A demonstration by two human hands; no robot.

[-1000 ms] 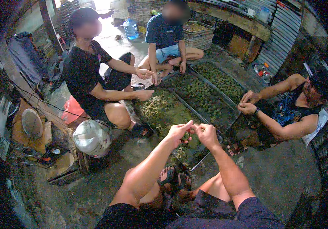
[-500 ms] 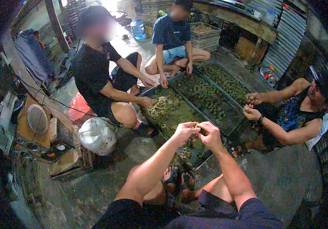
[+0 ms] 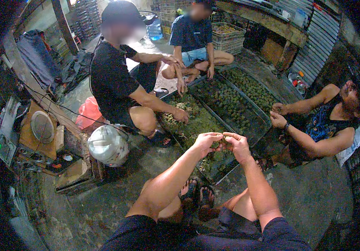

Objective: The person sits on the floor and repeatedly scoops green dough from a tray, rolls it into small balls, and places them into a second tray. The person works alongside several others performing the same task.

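Wooden boards and a round pale disc (image 3: 42, 126) sit at the far left beside a tangle of dark cables, and next to them stands a white rounded pot with a lid (image 3: 108, 145) on the wet concrete floor (image 3: 117, 188), with a red plastic bag (image 3: 88, 113) just behind it. A person in a black shirt (image 3: 113, 81) squats past the pot, one hand down in the heap, presumably to sort it where it lies. Long shallow dark trays (image 3: 247, 129) run away from the wearer, filled with small green-brown lumps, low enough for everyone seated around them to reach in. Above the near end of the trays the left hand (image 3: 207, 141) and right hand (image 3: 236, 144) meet, fingertips pinched together on one small green piece (image 3: 224, 140), raised over the tray probably so that whatever drops falls back in; both hands are narrowly closed on it, and what exactly the fingers do to it is too small to tell. The wearer's bare knees and sandalled feet (image 3: 199, 196) rest just below. At the far end another person in a dark blue shirt (image 3: 191, 33) sits cross-legged, and to the right a person in a patterned sleeveless top (image 3: 322, 125) holds both hands close together over the tray edge. Stacked plastic crates (image 3: 228, 37) stand behind
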